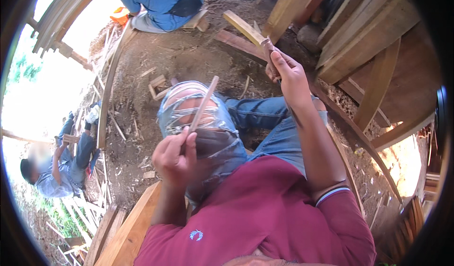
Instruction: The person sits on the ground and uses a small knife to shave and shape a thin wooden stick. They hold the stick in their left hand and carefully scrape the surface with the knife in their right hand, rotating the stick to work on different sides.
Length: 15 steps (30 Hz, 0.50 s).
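Observation:
My left hand [174,158] is closed around the lower end of a thin, flat wooden stick [205,104]. The stick slants up and to the right in front of my knee, which shows through torn blue jeans [198,114]. Farther out and to the right, my raised right hand [286,74] grips a narrow brown tool with a rough top end [268,48]. It looks like a handle; a thin dark part shows beside my wrist, and I cannot make out its exact kind. The two hands are well apart, and the tool does not touch the stick.
Wooden beams [369,24] lean at the right, with a curved plank [383,86] below them. Offcuts [158,84] and shavings lie on the dirt floor [137,62]. One person in blue [161,3] sits ahead; another person [61,162] sits at the left. A timber [135,223] lies beside me.

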Motion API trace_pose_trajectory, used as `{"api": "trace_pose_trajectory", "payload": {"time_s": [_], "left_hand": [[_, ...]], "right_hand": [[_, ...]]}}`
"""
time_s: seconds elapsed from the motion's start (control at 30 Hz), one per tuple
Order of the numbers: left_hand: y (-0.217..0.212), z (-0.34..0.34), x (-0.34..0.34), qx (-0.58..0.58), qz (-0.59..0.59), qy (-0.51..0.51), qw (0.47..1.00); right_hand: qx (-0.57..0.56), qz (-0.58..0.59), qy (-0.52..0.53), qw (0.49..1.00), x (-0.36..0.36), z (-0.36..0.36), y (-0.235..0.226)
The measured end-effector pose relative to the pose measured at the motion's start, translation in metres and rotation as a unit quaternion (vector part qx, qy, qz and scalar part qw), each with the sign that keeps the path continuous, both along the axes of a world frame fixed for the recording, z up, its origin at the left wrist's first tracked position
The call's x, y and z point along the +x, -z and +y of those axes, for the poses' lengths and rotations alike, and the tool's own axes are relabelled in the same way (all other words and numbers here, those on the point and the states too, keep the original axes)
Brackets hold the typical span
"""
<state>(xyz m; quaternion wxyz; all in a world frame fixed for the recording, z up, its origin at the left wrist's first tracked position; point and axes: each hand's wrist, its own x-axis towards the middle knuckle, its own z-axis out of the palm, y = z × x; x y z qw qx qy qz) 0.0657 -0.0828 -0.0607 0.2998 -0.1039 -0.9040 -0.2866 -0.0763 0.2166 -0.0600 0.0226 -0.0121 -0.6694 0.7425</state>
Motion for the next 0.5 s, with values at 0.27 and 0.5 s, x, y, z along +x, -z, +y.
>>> {"api": "trace_pose_trajectory", "payload": {"time_s": [0.27, 0.5], "left_hand": [[0.005, -0.001, -0.006, 0.004, 0.034, 0.019, 0.999], [0.007, 0.0, -0.005, 0.02, 0.031, 0.019, 0.999]], "right_hand": [[-0.344, -0.065, -0.174, 0.92, 0.039, 0.02, -0.017], [-0.394, -0.064, -0.207, 0.893, 0.045, 0.015, -0.009]]}}
